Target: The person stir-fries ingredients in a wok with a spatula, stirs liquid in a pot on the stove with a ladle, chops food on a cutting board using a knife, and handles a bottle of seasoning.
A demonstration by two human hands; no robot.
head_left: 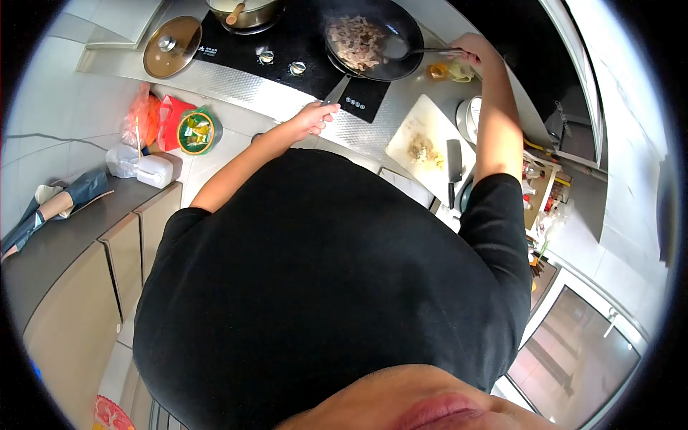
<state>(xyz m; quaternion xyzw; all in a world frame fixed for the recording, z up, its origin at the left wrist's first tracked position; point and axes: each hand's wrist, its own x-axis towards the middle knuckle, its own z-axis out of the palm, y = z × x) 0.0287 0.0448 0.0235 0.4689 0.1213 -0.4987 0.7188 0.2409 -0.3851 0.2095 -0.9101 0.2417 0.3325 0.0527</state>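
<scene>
A black frying pan [400, 29] stands on the black stove [304, 36], with sliced meat [355, 43] in its left part. My left hand [315, 119] is closed around the end of the pan's handle [338, 90], below the pan. To the right of the pan, my right hand [469, 56] grips the handle of a spatula [433, 51]. The spatula's blade rests inside the pan beside the meat. Just below my right forearm's side lies a white cutting board [408, 132] with chopped bits [424, 150] and a cleaver [454, 161] on it.
A pot [261, 16] sits at the stove's upper left, near a glass lid [172, 46]. Plastic bags [143, 118] and a green-rimmed bin [199, 131] are at the left. A rack of bottles [537, 190] stands right of the board.
</scene>
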